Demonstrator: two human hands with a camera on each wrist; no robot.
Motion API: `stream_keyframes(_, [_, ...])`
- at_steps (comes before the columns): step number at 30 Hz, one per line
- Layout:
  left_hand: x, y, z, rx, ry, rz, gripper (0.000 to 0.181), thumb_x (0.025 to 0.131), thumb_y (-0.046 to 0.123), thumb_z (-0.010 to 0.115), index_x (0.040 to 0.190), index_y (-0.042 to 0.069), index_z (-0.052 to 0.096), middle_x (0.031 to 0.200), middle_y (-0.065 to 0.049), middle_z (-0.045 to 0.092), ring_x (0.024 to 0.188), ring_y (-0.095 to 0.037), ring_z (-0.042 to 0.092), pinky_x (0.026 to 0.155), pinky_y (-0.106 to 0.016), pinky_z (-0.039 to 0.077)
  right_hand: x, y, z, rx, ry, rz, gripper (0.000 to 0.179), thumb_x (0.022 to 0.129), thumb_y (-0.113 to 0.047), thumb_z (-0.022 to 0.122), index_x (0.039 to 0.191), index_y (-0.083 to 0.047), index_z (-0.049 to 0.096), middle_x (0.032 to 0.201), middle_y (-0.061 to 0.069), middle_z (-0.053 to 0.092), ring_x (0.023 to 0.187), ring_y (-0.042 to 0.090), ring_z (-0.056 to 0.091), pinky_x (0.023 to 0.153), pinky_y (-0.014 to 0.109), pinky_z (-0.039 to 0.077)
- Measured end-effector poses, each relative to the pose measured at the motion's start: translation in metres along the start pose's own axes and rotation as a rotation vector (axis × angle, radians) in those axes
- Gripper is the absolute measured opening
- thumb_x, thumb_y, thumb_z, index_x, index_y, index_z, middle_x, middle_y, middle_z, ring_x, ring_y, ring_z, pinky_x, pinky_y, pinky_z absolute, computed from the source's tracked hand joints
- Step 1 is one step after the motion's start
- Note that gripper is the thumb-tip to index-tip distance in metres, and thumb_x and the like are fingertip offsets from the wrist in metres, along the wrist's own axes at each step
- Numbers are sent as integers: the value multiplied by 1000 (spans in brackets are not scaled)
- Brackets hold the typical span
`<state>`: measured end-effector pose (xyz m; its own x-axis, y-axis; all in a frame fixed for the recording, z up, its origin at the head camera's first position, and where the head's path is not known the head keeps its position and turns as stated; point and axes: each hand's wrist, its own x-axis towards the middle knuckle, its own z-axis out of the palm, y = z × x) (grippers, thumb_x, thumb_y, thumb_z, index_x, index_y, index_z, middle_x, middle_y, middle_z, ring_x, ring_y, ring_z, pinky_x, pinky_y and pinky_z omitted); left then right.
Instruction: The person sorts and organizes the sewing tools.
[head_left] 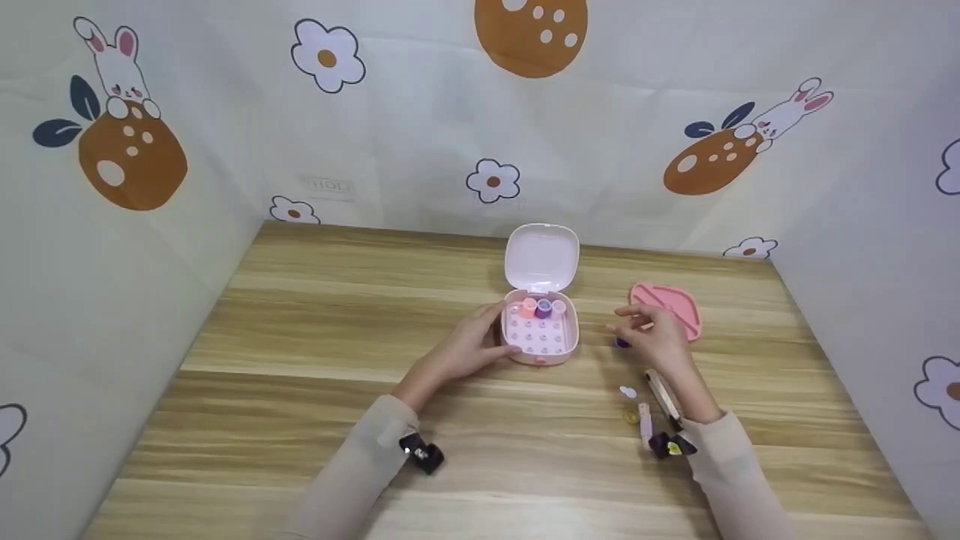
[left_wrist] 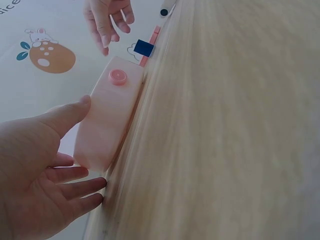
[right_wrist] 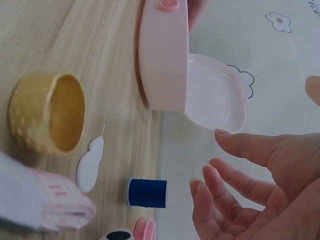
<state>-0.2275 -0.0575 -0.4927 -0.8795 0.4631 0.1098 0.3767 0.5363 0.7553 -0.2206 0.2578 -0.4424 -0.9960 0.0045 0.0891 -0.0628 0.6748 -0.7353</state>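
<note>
A pink box stands with its lid raised, three thread spools in a row inside: orange, purple and pale pink. My left hand holds the box by its left side, thumb at the front corner and the other fingers along the side. To the right, my right hand hovers with fingers loosely spread and nothing between them. Beneath it, a dark blue thread spool stands on the table; in the head view the fingers partly cover it.
A pink divided tray lies behind my right hand. Nearer me are a white needle threader, a gold thimble, a small pink-and-white item and a long pale item beside my right forearm. A patterned cloth wall borders the table.
</note>
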Motion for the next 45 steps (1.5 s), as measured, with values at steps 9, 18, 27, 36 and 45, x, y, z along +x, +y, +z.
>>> stream_keyframes(9, [0,-1,0,-3,8,33,85,97,28,77,161,-5,34,161,-27,44,150,-43,42,128,-53,32,-4,11,-5,-12,15,-37,28,89,-2,80,112,11,75,89,19,75,81,13,66,65,12,49])
stream_keyframes(18, [-1,0,2,-15,5,16,85,97,26,77,163,-2,32,161,-26,44,150,-42,42,128,-52,32,-7,22,-8,15,-13,26,31,92,-6,80,117,11,72,92,18,74,81,10,62,64,15,50])
stream_keyframes(27, [-2,-1,1,-14,1,7,85,97,28,77,163,-3,32,162,-27,42,151,-42,41,128,-53,31,-6,33,-8,44,-27,29,30,88,2,77,115,14,72,89,17,73,72,8,59,59,14,51])
stream_keyframes(36, [-2,0,0,-16,0,36,85,97,25,77,162,-6,32,160,-28,44,150,-42,42,129,-51,31,-6,41,-5,25,-23,6,27,88,4,76,113,15,71,93,19,74,74,6,59,62,13,50])
stream_keyframes(45, [-1,-1,0,-21,8,52,84,97,23,78,161,-6,33,159,-28,45,149,-43,43,128,-53,32,-4,43,-1,80,-31,43,26,88,5,75,111,16,70,80,10,70,61,8,60,51,16,53])
